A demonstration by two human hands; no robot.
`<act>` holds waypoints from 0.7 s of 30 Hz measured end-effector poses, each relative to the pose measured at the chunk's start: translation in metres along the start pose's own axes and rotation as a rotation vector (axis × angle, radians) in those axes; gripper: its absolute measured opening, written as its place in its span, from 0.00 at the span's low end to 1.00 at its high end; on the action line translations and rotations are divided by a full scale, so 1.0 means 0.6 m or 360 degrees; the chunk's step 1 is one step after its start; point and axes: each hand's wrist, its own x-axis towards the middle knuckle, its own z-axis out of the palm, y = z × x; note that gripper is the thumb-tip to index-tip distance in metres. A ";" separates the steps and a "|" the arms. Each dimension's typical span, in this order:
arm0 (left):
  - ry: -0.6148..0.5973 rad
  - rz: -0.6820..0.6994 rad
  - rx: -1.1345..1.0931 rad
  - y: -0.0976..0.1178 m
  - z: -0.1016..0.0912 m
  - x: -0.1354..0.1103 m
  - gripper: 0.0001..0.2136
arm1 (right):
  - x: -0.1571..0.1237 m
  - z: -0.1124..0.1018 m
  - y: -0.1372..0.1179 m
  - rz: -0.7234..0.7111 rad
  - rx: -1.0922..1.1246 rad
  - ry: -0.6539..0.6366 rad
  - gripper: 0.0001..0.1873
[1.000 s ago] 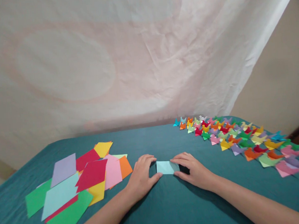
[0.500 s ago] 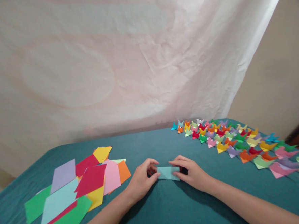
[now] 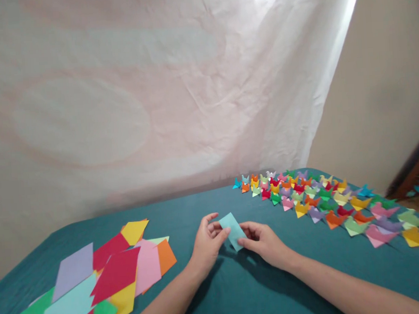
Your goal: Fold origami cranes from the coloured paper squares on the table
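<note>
A small light blue folded paper (image 3: 232,231) is held tilted above the table, in front of me. My left hand (image 3: 209,238) pinches its left edge, the thumb on the near face and the other fingers partly behind it. On the lower right edge, my right hand (image 3: 259,240) grips it between thumb and curled fingers. Both hands cast shadows on the dark teal cloth (image 3: 218,294) below.
Loose coloured paper sheets (image 3: 117,276) lie overlapping at the left. Rows of small folded paper birds (image 3: 315,202) in many colours stand on the right side. A pale pink and white curtain (image 3: 178,107) hangs behind the table.
The light blue paper has turned from lying level between the hands to a slanted, more upright position. My view has shifted a little, so the sheets appear lower and further left.
</note>
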 end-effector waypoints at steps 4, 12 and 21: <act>-0.0040 0.0148 0.0007 -0.016 0.005 -0.008 0.22 | 0.005 0.000 0.010 0.0039 0.0128 0.0148 0.18; -0.0032 0.0292 0.0046 -0.011 0.008 -0.018 0.19 | 0.000 0.006 0.001 0.0040 0.0062 0.0301 0.18; -0.0042 0.0198 0.0260 -0.018 0.001 -0.020 0.12 | -0.002 0.006 -0.001 0.0036 0.0114 0.0243 0.16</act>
